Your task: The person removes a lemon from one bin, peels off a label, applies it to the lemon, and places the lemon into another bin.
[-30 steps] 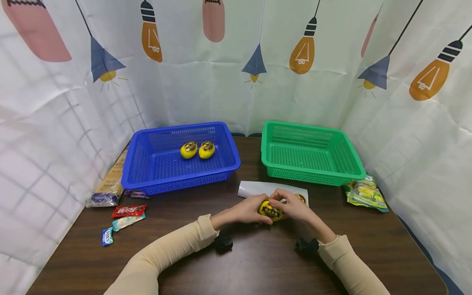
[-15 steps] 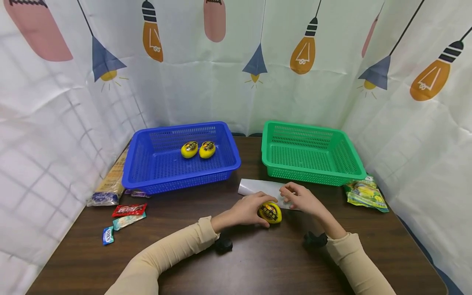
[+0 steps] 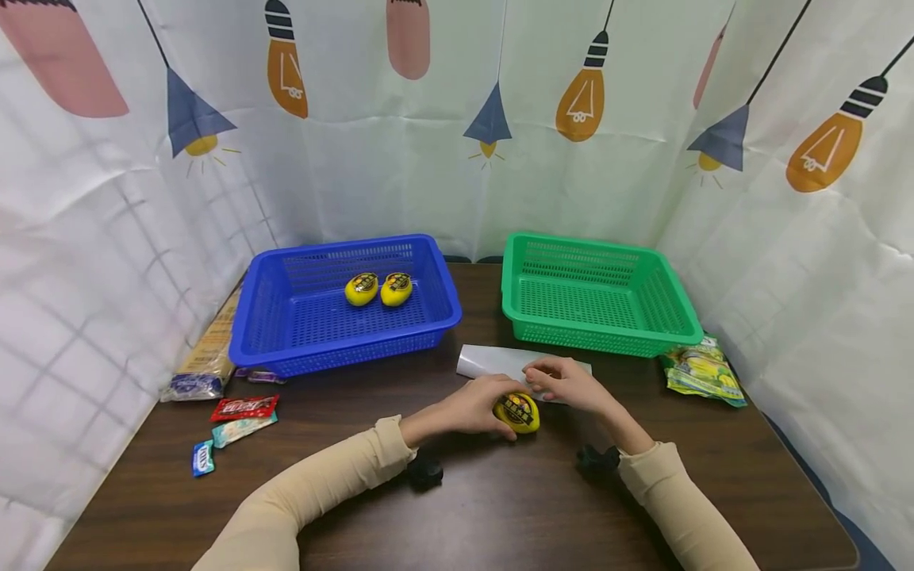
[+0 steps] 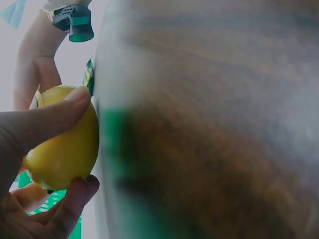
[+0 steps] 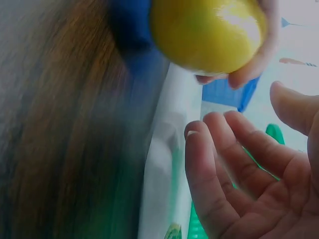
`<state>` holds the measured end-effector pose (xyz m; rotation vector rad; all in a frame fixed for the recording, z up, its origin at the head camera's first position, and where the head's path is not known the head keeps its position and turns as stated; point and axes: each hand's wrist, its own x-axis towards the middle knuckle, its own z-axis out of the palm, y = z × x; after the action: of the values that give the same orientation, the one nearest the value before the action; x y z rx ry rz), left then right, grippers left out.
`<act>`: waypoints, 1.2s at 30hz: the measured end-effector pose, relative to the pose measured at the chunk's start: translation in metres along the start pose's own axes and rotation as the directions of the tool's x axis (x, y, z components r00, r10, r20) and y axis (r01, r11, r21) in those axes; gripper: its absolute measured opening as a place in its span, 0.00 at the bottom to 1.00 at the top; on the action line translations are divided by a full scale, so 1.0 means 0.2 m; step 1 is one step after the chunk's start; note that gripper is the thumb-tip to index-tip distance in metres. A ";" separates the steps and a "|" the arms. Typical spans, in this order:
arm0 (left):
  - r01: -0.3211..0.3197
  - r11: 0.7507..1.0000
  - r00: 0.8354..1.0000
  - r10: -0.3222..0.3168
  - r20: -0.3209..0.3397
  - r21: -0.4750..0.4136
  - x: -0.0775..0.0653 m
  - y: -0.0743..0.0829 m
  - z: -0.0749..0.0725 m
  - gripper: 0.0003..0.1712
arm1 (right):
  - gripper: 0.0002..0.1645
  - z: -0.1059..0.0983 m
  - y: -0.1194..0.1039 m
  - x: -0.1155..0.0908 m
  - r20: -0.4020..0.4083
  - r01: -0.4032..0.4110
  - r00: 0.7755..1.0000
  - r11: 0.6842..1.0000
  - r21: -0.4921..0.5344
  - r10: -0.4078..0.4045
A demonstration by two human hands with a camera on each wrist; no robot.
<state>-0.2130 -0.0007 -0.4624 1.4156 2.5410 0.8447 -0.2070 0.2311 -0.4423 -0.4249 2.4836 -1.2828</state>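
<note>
A yellow lemon with a black-and-gold label facing up is gripped by my left hand, between thumb and fingers. In the left wrist view the lemon sits close over the table, and an edge of the label stands up from its skin. My right hand is just to the right of the lemon, apart from it. The right wrist view shows its relaxed fingers and thumb with nothing between them. Under that hand lies a curled white label sheet, partly hidden.
A blue basket at the back left holds two labelled lemons. The green basket stands at the back right, with a green-yellow packet beside it. On the left lie a red snack packet and several other wrapped items.
My right hand has let go of the lemon's label, drawn away to the right, then come slightly back. The left hand keeps its hold on the lemon. The head view has shifted slightly.
</note>
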 end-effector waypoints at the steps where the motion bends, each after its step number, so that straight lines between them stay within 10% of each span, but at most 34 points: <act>1: -0.004 1.000 1.000 0.004 -0.004 0.001 -0.01 0.00 -0.01 0.39 | 0.28 0.00 -0.01 0.00 0.004 0.004 1.000 1.000 -0.007 -0.004; 12: -0.084 0.994 0.996 0.086 0.026 -0.077 -0.06 -0.02 -0.22 0.40 | 0.29 0.00 -0.17 0.10 0.007 0.027 1.000 0.995 -0.094 -0.026; 21: -0.155 0.978 0.987 0.159 0.021 -0.139 -0.05 -0.06 -0.54 0.41 | 0.26 0.00 -0.29 0.25 -0.024 0.067 0.997 0.996 -0.061 -0.068; 29: 0.001 0.980 0.996 -0.019 -0.088 -0.198 -0.06 -0.18 -0.87 0.38 | 0.29 0.13 -0.38 0.44 -0.168 0.024 0.986 0.999 0.043 -0.017; 36: 0.220 0.932 0.958 -0.262 -0.116 -0.288 -0.02 -0.45 -0.98 0.40 | 0.39 0.21 -0.39 0.56 -0.275 0.020 0.961 0.987 0.161 0.026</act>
<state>-0.3484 -0.1215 -0.3453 0.9674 2.5113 1.2391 -0.2826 0.1134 -0.4172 -0.2132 2.5694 -1.6281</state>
